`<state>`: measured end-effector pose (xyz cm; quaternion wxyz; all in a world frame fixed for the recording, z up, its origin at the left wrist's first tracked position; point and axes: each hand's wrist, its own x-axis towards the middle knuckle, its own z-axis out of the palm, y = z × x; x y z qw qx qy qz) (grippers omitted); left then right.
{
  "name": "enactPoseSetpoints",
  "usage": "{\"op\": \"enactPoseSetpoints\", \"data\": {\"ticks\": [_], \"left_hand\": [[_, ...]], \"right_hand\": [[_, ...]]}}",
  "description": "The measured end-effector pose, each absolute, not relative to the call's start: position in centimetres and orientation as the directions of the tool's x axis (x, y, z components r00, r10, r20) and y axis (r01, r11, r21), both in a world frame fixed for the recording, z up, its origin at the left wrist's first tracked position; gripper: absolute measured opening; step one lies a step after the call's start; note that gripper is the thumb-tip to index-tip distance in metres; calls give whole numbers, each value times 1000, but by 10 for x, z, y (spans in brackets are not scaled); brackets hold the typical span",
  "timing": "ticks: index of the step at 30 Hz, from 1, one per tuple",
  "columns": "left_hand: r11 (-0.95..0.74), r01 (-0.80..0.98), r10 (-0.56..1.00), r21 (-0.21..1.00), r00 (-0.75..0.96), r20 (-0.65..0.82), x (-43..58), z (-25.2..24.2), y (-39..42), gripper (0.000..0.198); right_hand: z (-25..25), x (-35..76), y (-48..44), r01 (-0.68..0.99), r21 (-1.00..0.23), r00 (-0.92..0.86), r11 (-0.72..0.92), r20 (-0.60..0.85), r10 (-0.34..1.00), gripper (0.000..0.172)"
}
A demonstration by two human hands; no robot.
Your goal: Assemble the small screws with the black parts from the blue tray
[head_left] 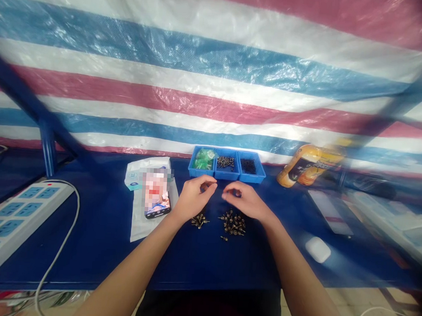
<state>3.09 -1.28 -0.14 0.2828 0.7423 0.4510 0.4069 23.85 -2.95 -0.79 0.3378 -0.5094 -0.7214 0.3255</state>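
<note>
My left hand (pixel 196 196) is held above the blue table, its thumb and fingers curled together in a pinch. Facing it across a small gap is my right hand (pixel 247 198), also pinched. Anything between the fingertips is too small or hidden to make out. Under the left hand lies a small pile of brass-coloured screw-like parts (pixel 199 220). A larger pile of similar parts (pixel 235 224) sits below the right hand, with a loose one (pixel 224 238) in front. Just beyond both hands stand three joined blue bins (pixel 226 176), holding green pieces (pixel 204 159), brass-and-dark small parts (pixel 226 162) and black screws (pixel 248 166).
A phone (pixel 158 197) lies on a white packet (pixel 140 225) at left, beside a power strip (pixel 24 209) with a cable. To the right are orange bottles (pixel 304 165), a flat pale device (pixel 330 211) and a white case (pixel 318 249). Striped sheeting (pixel 201 82) hangs behind.
</note>
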Motion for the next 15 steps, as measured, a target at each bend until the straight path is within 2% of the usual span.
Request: {"op": "enactPoseSetpoints", "data": {"ticks": [2,5,9,15], "left_hand": [[-435,442,899,785,264,349,30,-2,-13,19],[-434,449,899,781,265,348,30,-2,-13,19],[-444,448,894,776,283,348,30,0,-14,19],[-448,445,892,775,285,352,30,3,-14,19]], "right_hand": [[-2,241,-36,680,-649,-424,342,33,905,26],[-2,241,-40,749,-533,-486,393,-39,873,19],[-8,237,-36,753,-519,-482,404,-17,876,15],[2,238,-40,711,-573,-493,408,8,870,22]]}}
